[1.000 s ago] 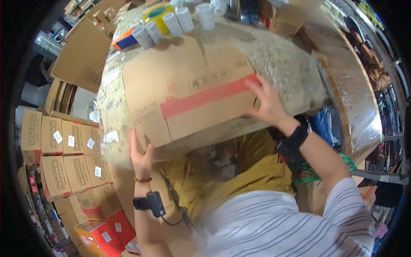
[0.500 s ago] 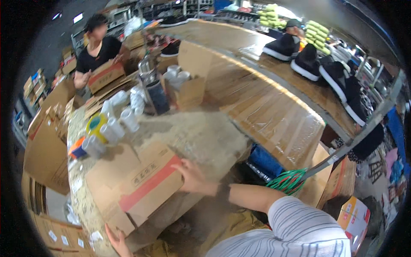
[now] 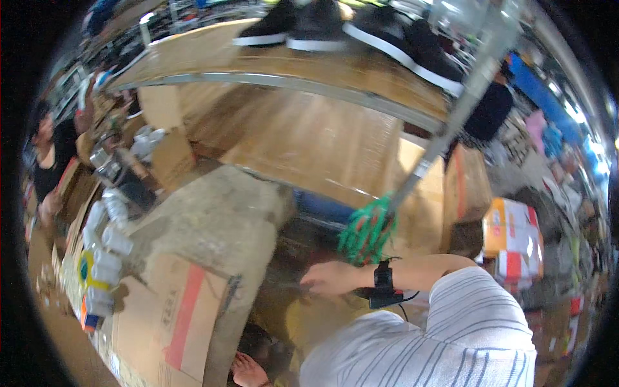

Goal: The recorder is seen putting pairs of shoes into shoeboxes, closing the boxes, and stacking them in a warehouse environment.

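A brown cardboard box (image 3: pixel 151 322) with a red stripe lies on the worktable in front of me, to the left. My left hand (image 3: pixel 249 371) is at the lower edge of the picture, beside the box's right side. Its fingers look loosely extended, and I see nothing held in them. My right hand (image 3: pixel 329 277) is apart from the box, over the gap right of the table, with its fingers reaching left and blurred. It appears open and without anything in it. A black strap device (image 3: pixel 383 284) sits on my right wrist. Between the hands is a dark shape I cannot make out.
White tape rolls (image 3: pixel 103 258) and a yellow tape roll (image 3: pixel 84 267) line the table's (image 3: pixel 213 200) left side. A metal post (image 3: pixel 445 138) with a green cord bundle (image 3: pixel 367 232) stands ahead. Black shoes (image 3: pixel 316 26) top the rack. Another person (image 3: pixel 55 155) is far left.
My view has swung right. My right hand has let go of the box and moved right, away from it. My left hand has moved to the box's other side.
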### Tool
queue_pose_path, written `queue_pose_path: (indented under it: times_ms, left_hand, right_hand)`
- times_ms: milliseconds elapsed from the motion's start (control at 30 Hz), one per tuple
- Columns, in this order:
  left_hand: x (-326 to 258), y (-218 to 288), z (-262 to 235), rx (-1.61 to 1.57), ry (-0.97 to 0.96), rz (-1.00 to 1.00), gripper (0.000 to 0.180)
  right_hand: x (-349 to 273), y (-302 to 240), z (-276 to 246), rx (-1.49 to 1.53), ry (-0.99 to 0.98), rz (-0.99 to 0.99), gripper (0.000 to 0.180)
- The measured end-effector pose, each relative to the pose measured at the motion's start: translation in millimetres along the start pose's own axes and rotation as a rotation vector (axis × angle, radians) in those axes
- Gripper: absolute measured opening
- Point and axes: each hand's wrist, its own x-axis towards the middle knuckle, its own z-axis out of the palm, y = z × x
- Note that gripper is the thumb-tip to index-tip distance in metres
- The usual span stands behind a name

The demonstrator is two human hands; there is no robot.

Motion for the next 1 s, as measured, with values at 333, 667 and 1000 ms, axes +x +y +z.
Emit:
queue_pose_path:
  times_ms: [333, 667, 1000]
  left_hand:
    - [6.0, 38.8, 94.7, -0.624, 0.172, 0.023, 0.058]
    - [62.5, 48.8, 39.8, 0.642, 0.168, 0.091, 0.063]
    - [78.2, 65.8, 14.5, 1.620, 0.325, 0.051, 0.069]
  right_hand:
    - [-282.0, 136.4, 104.3, 0.191, -0.159, 1.026, 0.036]
    - [-402.4, 166.9, 199.2, -0.229, -0.316, 1.091, 0.079]
    - [-340.2, 227.6, 127.0, -0.043, -0.207, 1.478, 0.107]
